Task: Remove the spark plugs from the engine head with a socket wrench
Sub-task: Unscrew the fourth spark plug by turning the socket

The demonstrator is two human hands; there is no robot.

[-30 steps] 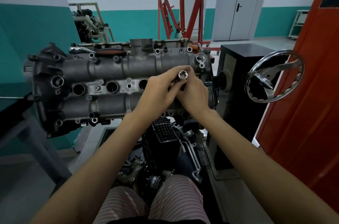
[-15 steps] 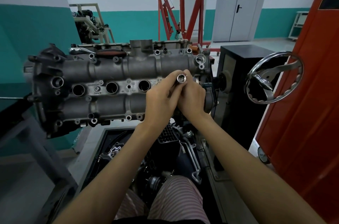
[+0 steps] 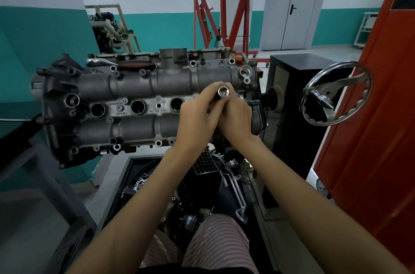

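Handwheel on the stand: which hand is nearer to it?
Right. The right hand sits between the left hand and the handwheel; both grip the socket well left of it.

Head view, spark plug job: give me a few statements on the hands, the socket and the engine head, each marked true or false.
1. Both hands, left hand and right hand, grip the socket. True.
2. The socket's open end faces the camera. True.
3. The socket sits inside a plug hole. False: it is held up in front of the engine head.
4. Three open plug holes show left of the hands. True.
5. The handwheel is left of the engine head. False: it is on the right.
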